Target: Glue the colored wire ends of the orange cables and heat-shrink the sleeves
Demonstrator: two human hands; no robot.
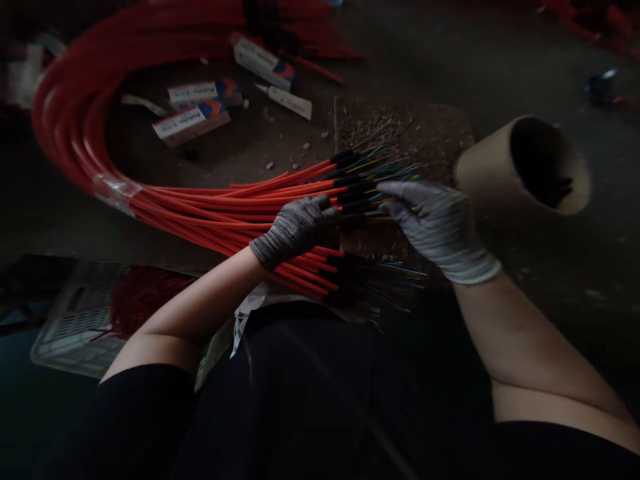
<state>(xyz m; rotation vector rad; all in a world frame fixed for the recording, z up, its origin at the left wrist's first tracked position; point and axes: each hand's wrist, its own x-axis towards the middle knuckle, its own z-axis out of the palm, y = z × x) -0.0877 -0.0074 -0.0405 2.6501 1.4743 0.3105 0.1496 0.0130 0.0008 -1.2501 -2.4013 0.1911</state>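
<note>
A thick bundle of orange-red cables [200,203] fans out across the table, each cable ending in a black sleeve [349,181] with thin coloured wires [373,167] sticking out. My left hand [300,227], in a grey glove, is closed round one of the cables just behind its black sleeve. Over the wire ends is my right hand [435,217], also gloved, with thumb and forefinger pinched close to the fine wires beyond that sleeve. Exactly what sits between those fingertips is too small to make out. Several more cable ends lie below my left hand.
Small boxes [191,123] and a white tube [286,101] lie inside the cable loop. A cardboard cylinder [485,163] rests to the right, beside a board covered in scraps [425,127]. A pale plastic crate [70,333] holding red strands stands at lower left.
</note>
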